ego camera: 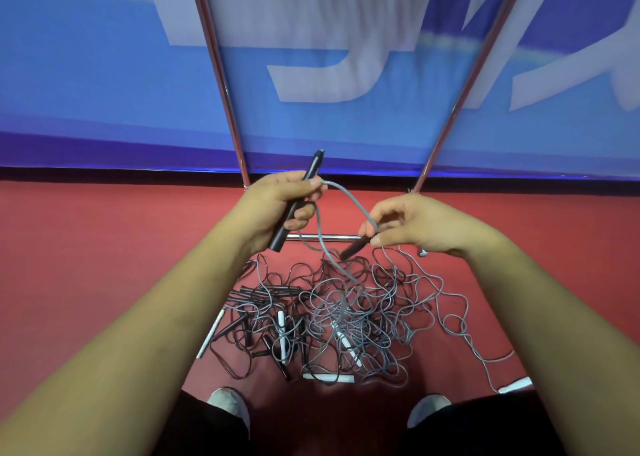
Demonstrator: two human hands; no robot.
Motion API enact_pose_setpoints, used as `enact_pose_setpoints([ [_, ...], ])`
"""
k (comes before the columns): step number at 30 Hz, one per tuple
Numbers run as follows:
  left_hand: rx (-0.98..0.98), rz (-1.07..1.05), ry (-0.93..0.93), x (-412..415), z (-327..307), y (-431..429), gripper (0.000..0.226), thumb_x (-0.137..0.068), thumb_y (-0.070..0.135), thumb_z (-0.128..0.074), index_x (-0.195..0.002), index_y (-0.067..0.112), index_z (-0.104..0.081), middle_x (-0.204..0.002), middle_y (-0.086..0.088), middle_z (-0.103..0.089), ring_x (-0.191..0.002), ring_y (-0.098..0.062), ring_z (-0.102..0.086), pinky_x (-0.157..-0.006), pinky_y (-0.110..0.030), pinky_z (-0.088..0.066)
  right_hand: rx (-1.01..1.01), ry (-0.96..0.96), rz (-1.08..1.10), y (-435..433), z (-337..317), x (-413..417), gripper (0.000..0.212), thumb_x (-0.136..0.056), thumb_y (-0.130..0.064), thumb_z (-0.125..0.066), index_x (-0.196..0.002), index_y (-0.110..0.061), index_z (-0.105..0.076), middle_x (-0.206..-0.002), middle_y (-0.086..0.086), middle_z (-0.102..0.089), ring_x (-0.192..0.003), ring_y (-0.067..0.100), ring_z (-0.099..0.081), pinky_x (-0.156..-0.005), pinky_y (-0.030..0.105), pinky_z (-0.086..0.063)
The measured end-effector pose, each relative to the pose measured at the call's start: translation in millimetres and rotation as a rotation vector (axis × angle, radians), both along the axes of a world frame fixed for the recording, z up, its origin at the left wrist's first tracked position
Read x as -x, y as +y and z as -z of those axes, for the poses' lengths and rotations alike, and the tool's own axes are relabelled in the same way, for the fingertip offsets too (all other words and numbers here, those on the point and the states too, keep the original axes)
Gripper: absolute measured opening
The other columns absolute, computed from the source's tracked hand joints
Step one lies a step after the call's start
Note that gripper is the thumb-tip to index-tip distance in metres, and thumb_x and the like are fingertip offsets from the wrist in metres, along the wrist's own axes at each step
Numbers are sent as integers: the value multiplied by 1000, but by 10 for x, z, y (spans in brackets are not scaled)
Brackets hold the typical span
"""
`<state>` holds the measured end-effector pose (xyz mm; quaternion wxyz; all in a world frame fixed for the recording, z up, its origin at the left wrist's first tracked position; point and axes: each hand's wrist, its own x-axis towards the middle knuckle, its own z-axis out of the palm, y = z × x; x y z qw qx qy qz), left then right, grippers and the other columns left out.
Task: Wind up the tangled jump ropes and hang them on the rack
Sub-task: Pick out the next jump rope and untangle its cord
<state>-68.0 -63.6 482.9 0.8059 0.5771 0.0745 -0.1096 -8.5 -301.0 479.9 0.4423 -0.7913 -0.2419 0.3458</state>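
Note:
A tangled heap of grey and black jump ropes [346, 317] with black and white handles lies on the red floor in front of my feet. My left hand [280, 203] grips a black handle [313, 168] that points up and away. From it a grey rope [349, 199] arches over to my right hand [412, 223], which pinches the rope together with a second black handle [353, 249]. The rope then drops into the heap. The rack's two chrome uprights [225, 92] rise just behind my hands, and its low crossbar [332, 237] runs between them.
A blue banner with large pale lettering [104, 75] stands right behind the rack. A white handle [516, 384] lies at the right with a grey rope trailing to it. My two shoes [230, 405] stand at the heap's near edge.

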Motion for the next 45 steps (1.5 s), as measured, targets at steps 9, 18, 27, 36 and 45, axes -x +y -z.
enact_pose_setpoints([
  [9, 76, 4, 144, 4, 95, -65, 33, -104, 11, -45, -131, 26, -58, -78, -10, -62, -65, -21, -63, -60, -30, -58, -351, 154, 403, 93, -186, 31, 12, -87, 5, -67, -96, -2, -63, -76, 12, -72, -61, 17, -68, -62, 24, -59],
  [18, 62, 317, 177, 136, 44, -234, 37, -91, 28, -51, -118, 4, -55, -104, -20, -74, -83, -30, -75, -76, -40, -63, -480, 120, 605, 195, -203, 27, 12, -89, 2, -67, -97, -7, -67, -79, 11, -69, -62, 20, -70, -66, 25, -60],
  [27, 170, 378, 159, 166, 47, -248, 27, -95, 21, -54, -117, 5, -59, -80, -13, -65, -61, -22, -64, -55, -29, -56, -338, -229, 498, 103, -123, -96, 27, -79, -23, -81, -105, -24, -74, -80, 7, -59, -75, 18, -52, -74, 32, -42],
  [36, 150, 516, 189, 211, 38, -217, 51, -95, 16, -51, -139, -9, -42, -97, -17, -71, -79, -25, -72, -72, -34, -61, -497, 286, 267, -36, -85, -178, 33, -70, -25, -75, -91, -1, -68, -78, 11, -62, -70, 17, -63, -74, 28, -57],
  [45, 170, 561, 196, 258, 120, -334, 32, -92, 3, -57, -124, 1, -58, -122, -22, -68, -110, -31, -69, -92, -39, -58, -373, 51, 306, -25, -114, -199, 7, -88, -1, -64, -87, -6, -69, -55, 0, -58, -51, 11, -50, -50, 19, -42],
])
